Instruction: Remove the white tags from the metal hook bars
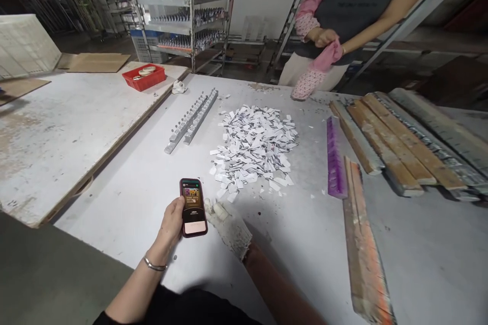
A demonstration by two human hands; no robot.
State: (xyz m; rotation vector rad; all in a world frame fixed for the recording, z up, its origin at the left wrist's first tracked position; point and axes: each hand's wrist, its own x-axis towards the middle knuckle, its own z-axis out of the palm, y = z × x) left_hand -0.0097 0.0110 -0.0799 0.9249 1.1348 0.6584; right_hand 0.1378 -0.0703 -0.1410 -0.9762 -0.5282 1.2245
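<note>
My left hand (pixel 173 221) grips a smartphone (pixel 193 208) by its left side, with the thumb along the edge. The phone has a dark red case and a lit screen. A silver bracelet circles my left wrist. Close to the phone's right edge is my right hand (pixel 229 226) in a white knit glove, its fingers curled in; I see nothing in them. Just beyond my hands lies a wide heap of small white tags (pixel 255 147) with dark bits among them. Two narrow grey metal bars (pixel 200 117) set with rows of small pegs lie left of the heap.
A purple strip (pixel 335 157) and several worn wooden boards (pixel 396 142) lie on the right. On the adjoining left table stands a red basket (pixel 144 77). Across the table, a person (pixel 358 15) handles a pink sleeve. Behind is a rack (pixel 190 10) of small items.
</note>
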